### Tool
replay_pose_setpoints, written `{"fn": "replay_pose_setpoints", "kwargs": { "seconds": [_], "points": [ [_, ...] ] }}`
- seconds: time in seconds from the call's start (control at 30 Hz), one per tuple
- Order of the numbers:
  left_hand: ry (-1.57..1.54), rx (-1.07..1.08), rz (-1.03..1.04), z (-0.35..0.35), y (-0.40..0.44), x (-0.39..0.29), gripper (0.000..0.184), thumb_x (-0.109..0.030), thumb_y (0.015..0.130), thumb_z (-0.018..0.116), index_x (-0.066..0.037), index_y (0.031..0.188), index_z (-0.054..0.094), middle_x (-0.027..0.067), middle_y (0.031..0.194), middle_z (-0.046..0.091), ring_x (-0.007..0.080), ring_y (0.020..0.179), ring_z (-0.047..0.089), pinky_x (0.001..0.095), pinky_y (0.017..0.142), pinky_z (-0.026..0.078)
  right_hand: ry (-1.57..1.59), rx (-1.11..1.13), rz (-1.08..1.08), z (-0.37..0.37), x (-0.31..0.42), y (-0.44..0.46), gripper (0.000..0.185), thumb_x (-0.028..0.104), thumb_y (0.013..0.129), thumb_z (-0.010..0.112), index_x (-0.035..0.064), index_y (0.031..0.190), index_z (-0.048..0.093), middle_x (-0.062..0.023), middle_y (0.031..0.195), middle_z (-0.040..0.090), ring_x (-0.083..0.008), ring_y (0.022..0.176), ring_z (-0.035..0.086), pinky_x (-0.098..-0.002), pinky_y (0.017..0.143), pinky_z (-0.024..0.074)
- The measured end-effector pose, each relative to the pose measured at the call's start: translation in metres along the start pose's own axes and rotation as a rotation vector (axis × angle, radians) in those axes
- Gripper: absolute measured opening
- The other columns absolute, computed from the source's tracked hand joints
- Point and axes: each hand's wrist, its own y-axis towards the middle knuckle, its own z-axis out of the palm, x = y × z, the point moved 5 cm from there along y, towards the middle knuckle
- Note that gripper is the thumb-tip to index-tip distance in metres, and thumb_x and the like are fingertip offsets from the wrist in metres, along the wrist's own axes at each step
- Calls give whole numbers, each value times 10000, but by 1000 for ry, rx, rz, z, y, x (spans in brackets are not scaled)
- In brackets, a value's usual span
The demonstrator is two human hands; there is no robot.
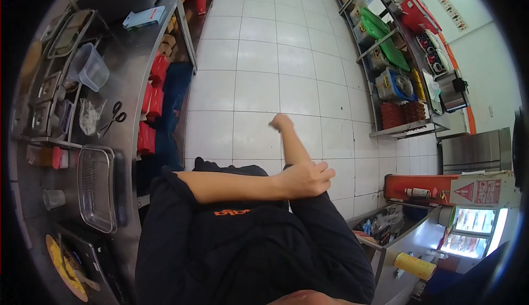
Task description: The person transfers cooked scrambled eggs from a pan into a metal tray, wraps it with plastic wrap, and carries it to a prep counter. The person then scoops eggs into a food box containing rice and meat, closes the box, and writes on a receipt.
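Note:
My left hand (307,180) reaches across my body and lies over my right arm at the elbow. Its fingers are bent onto the dark right sleeve (336,222), and the fingertips are partly hidden. Beyond it, my right hand (282,123) is held out over the tiled floor, slightly blurred, with curled fingers and nothing visible in them. My dark shirt (248,250) has orange lettering on the front.
A steel counter (124,57) on the left carries scissors (114,119), a clear plastic tub (89,67), a wire-basket tray (97,188) and a yellow-filled plate (63,266). Loaded shelves (394,126) line the right. A yellow roll (414,266) stands on the lower-right counter. White tiles (259,90) stretch ahead.

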Motion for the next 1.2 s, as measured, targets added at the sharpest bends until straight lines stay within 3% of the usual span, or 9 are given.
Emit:
{"fn": "replay_pose_setpoints", "kwargs": {
  "seconds": [0.27, 0.47, 0.63, 0.67, 0.73, 0.83, 0.97, 1.1, 1.2],
  "points": [
    [-767, -395, -642, 5, -55, 46, 252, 22, 716, 607, 1, 955, 528, 122, 867, 530, 284, 763, 572, 325, 657, 482, 1749, 1, 158, -63, -67, 17, 336, 228, 846, 511, 79, 1146, 527, -96, 1109, 570, -241, 970, 561, -392, 806, 471],
    [-172, -243, -444, -9, -39, 46, 166, -12, 712, 606, -45, 840, 507, 100, 771, 498, 262, 641, 557, 357, 567, 461, 2256, -111, 299, -53, -72, 21, 281, 203, 883, 468, 103, 1143, 508, -83, 1119, 542, -223, 991, 525, -364, 855, 442],
    [-823, 36, -536, -13, -32, 61, 194, -182, 749, 628, -51, 841, 518, 106, 776, 543, 265, 648, 567, 353, 546, 448, 2108, -134, 333, -23, -80, 43, 309, 221, 852, 497, 73, 1120, 542, -113, 1083, 575, -207, 942, 559, -359, 799, 472],
    [-1221, 291, -570, -8, -36, 61, 255, -257, 758, 631, -46, 855, 525, 109, 781, 563, 271, 662, 576, 363, 551, 447, 1327, -120, 266, -17, -83, 52, 304, 237, 831, 512, 56, 1067, 576, -142, 1065, 588, -226, 936, 576, -364, 785, 481],
    [-942, 164, -654, -7, -31, 82, 317, -326, 754, 621, -40, 868, 546, 114, 790, 581, 285, 676, 585, 379, 564, 452, 128, -81, 135, -15, -50, 41, 288, 263, 780, 531, 45, 926, 650, -179, 1027, 614, -288, 957, 593, -378, 786, 490],
    [-583, 233, -615, 16, -24, 88, 418, -425, 730, 597, -27, 859, 610, 119, 786, 606, 316, 719, 604, 425, 605, 468, -89, 110, -99, -3, 26, 22, 312, 165, 774, 506, 66, 1048, 617, -162, 1117, 586, -300, 1032, 567, -398, 845, 474],
    [-655, 624, -645, 7, -36, 88, 367, -360, 692, 619, -9, 794, 619, 124, 826, 613, 321, 767, 609, 430, 609, 476, -167, 167, -367, 23, 106, 12, 310, 154, 773, 507, 75, 1053, 614, -158, 1119, 585, -295, 1040, 563, -399, 850, 472],
    [-150, 116, -450, -30, -60, 56, 220, -198, 676, 606, -32, 817, 630, 81, 826, 569, 240, 734, 579, 343, 552, 475, -142, 70, -530, 8, 171, 8, 238, 166, 772, 509, 61, 921, 662, -187, 974, 628, -326, 973, 587, -398, 835, 474],
    [241, -387, -431, -70, -110, 28, 256, -113, 688, 565, -53, 931, 621, 52, 815, 519, 187, 718, 538, 279, 531, 467, 717, -61, -599, -33, 209, 30, 176, 136, 843, 510, 28, 885, 643, -98, 772, 644, -161, 632, 621, -289, 552, 491]
  ]
}}
